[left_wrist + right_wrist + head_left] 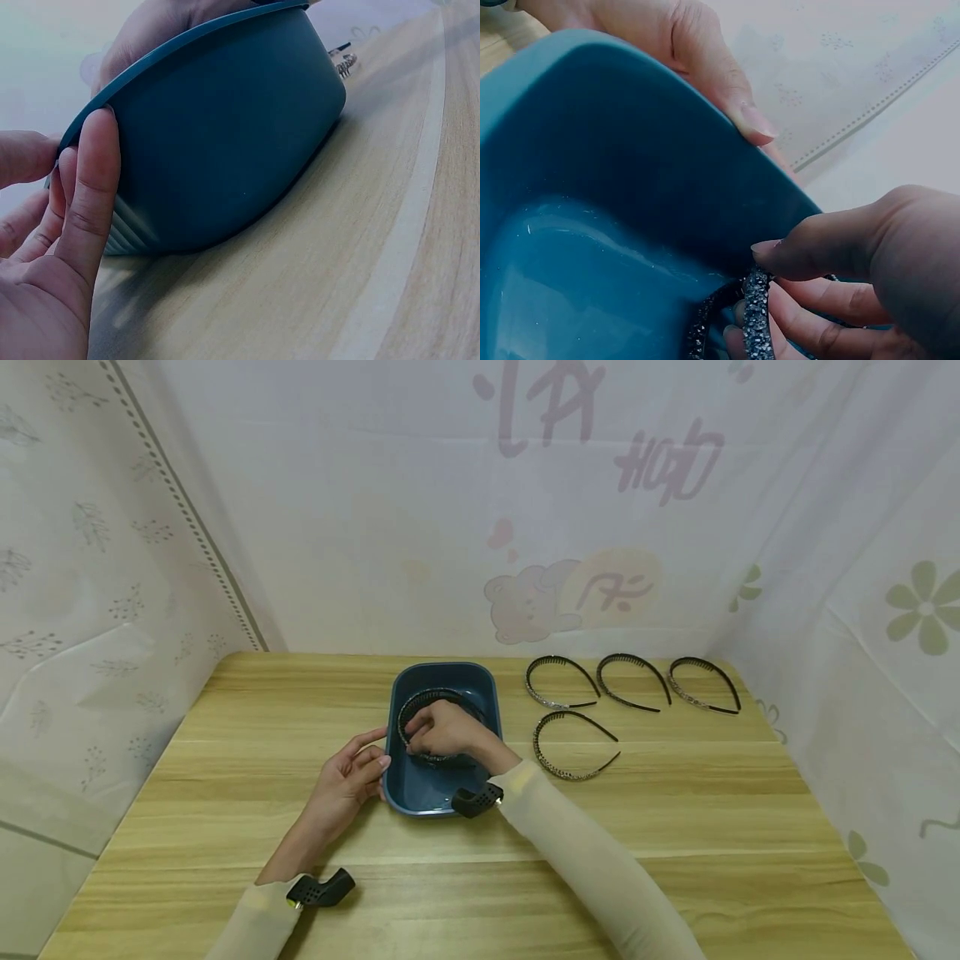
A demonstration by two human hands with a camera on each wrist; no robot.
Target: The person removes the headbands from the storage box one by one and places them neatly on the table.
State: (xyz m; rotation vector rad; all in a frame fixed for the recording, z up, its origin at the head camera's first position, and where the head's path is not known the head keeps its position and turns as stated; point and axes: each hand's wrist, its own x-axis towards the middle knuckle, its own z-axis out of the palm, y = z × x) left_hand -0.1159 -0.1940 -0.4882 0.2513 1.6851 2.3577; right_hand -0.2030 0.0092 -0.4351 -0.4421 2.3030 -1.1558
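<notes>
A deep blue plastic bin [431,793] stands on the table. Against its left side rests my left hand [347,787]; in the left wrist view its thumb and fingers touch the outer wall [225,142] by the rim. Inside the bin, my right hand [448,729] pinches a black glittery headband [758,315] between thumb and fingers. A second dark sparkly band section [700,330] shows beside it; whether it belongs to another headband I cannot tell. My right hand hides part of the bin's contents.
Right of the bin lie several toothed black headbands, among them a front one [558,768], a back left one [551,702], a middle one [626,702] and a far right one [693,700]. The wooden table [675,835] meets fabric-covered walls [360,527] behind and at the sides.
</notes>
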